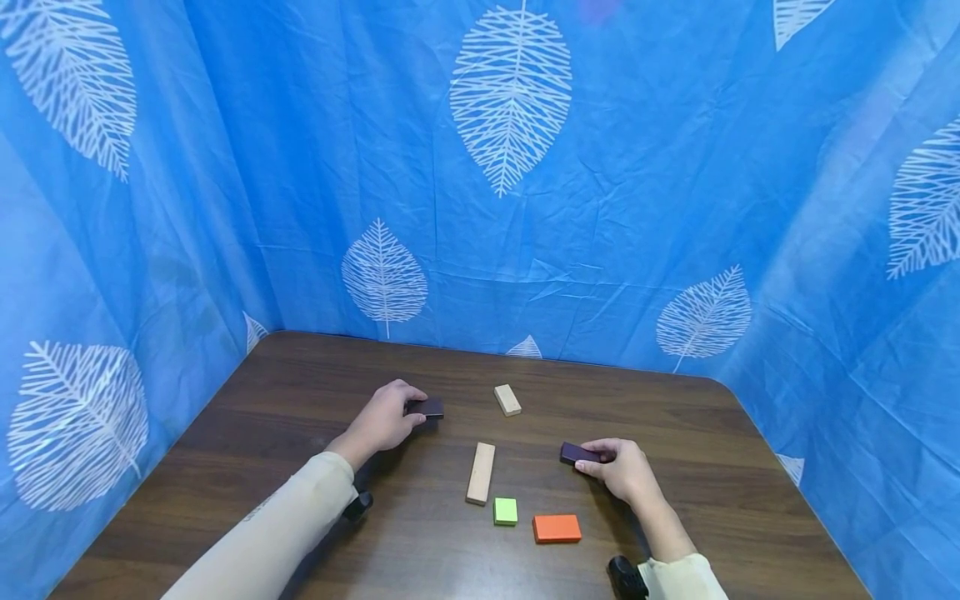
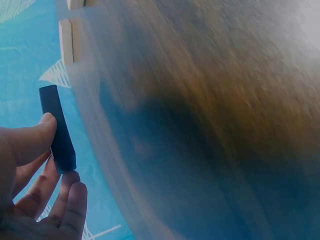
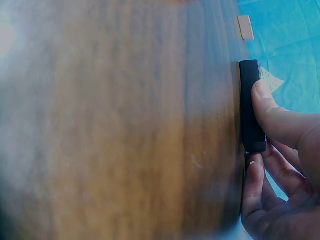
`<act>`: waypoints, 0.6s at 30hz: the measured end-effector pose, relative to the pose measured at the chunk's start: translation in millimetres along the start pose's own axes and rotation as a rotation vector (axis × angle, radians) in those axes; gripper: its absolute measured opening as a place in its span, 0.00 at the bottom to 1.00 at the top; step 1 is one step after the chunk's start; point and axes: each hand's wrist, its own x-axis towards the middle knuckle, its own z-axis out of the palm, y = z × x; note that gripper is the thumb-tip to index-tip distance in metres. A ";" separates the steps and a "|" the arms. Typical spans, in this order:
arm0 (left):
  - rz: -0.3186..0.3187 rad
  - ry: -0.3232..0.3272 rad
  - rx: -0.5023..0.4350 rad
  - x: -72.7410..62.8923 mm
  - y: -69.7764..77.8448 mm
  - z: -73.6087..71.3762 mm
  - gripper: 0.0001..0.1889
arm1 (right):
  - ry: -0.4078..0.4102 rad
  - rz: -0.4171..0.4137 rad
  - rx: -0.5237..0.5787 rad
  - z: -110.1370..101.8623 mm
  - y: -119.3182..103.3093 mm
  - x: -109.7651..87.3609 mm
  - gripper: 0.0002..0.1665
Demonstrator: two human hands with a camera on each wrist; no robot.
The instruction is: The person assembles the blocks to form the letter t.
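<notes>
My left hand point(image 1: 386, 417) pinches a dark rectangular block point(image 1: 429, 408) between thumb and fingers, toward the back left of the table. In the left wrist view the thumb presses the long side of that dark block point(image 2: 59, 135). On the right, my right hand point(image 1: 624, 471) holds a second dark block point(image 1: 577, 454) by one end. Its thumb lies along the dark block point(image 3: 252, 105) in the right wrist view. Between the hands lie a long pale wooden block point(image 1: 481, 473) and, farther back, a short pale wooden block point(image 1: 507, 400).
A lime green square block point(image 1: 506, 511) and an orange rectangular block point(image 1: 557, 528) lie near the front middle of the brown wooden table point(image 1: 300, 392). Blue curtains point(image 1: 615, 208) with white leaf prints hang behind and at both sides. Each wrist wears a black device.
</notes>
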 end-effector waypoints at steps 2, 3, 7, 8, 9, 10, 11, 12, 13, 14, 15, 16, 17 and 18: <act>0.005 -0.001 0.000 1.2 2.7 2.3 0.15 | -0.002 0.000 0.001 -0.7 0.1 0.1 0.19; 0.009 -0.002 0.000 1.7 3.9 3.5 0.15 | -0.003 0.000 0.002 -1.0 0.2 0.2 0.19; 0.019 -0.004 0.006 2.5 8.0 7.0 0.15 | -0.007 -0.001 0.007 -0.8 0.3 0.7 0.19; 0.021 -0.005 0.007 2.5 8.7 7.9 0.15 | -0.007 -0.001 0.006 -0.7 0.5 0.8 0.19; 0.027 -0.004 0.008 2.6 9.3 8.7 0.15 | -0.006 -0.001 0.007 -0.6 0.7 1.0 0.19; 0.032 -0.002 0.010 2.7 9.9 9.4 0.15 | -0.006 -0.001 0.006 -0.6 0.8 1.1 0.18; 0.035 -0.002 0.012 2.7 10.5 10.2 0.15 | -0.005 -0.002 0.007 -0.5 1.1 1.4 0.18; 0.038 -0.001 0.011 2.7 11.2 10.7 0.15 | -0.004 -0.003 0.006 -0.5 1.3 1.6 0.18; 0.041 -0.002 0.010 2.8 11.7 11.5 0.15 | -0.004 -0.004 0.007 -0.5 1.5 1.8 0.18; 0.046 -0.002 0.012 2.9 11.9 12.5 0.15 | -0.004 -0.006 0.009 -0.5 1.9 2.0 0.18; 0.053 0.000 0.015 3.1 12.1 13.4 0.15 | -0.004 -0.008 0.011 -0.5 2.2 2.2 0.18; 0.054 -0.002 0.015 3.4 12.2 14.5 0.15 | -0.004 -0.011 0.012 -0.6 2.4 2.4 0.18; 0.059 -0.003 0.017 3.6 12.2 15.7 0.15 | -0.004 -0.014 0.014 -0.6 2.8 2.7 0.18; 0.062 -0.006 0.017 4.1 12.1 16.9 0.15 | -0.004 -0.016 0.015 -0.6 3.0 2.9 0.18</act>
